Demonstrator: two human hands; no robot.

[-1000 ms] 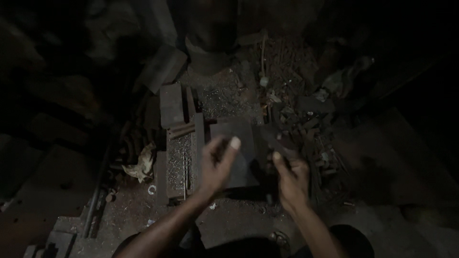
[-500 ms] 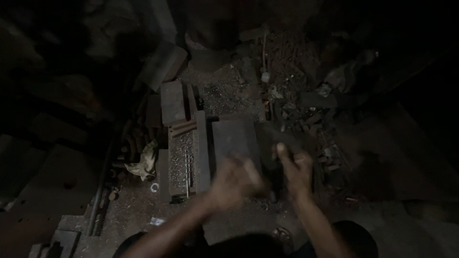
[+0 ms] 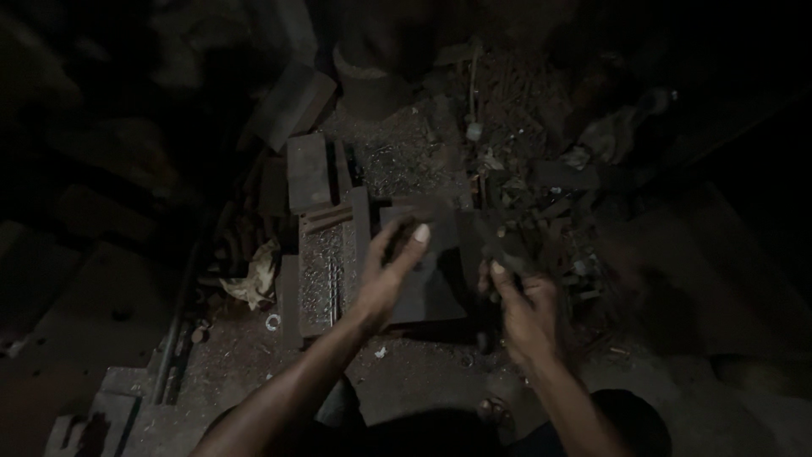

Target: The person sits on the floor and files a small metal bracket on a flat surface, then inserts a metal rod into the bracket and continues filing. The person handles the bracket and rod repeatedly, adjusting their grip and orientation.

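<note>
Left hand (image 3: 391, 275) lies open, fingers spread, on the dark flat metal block (image 3: 427, 283). Right hand (image 3: 523, 309) closed around a dark tool handle (image 3: 499, 254); crumpled rag (image 3: 256, 275) lies nearby.

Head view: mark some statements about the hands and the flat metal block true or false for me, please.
1. Both hands are at the flat metal block. True: the left hand lies on its top, the right hand at its right edge.
2. The left hand is a closed fist. False: its fingers are spread, thumb raised.
3. A crumpled pale rag lies left of the block. True.
4. The rag lies on top of the block. False: it lies apart, beyond a plate strewn with metal shavings.
5. The right hand plainly holds a bright hammer. False: only something dark and blurred shows there.
</note>
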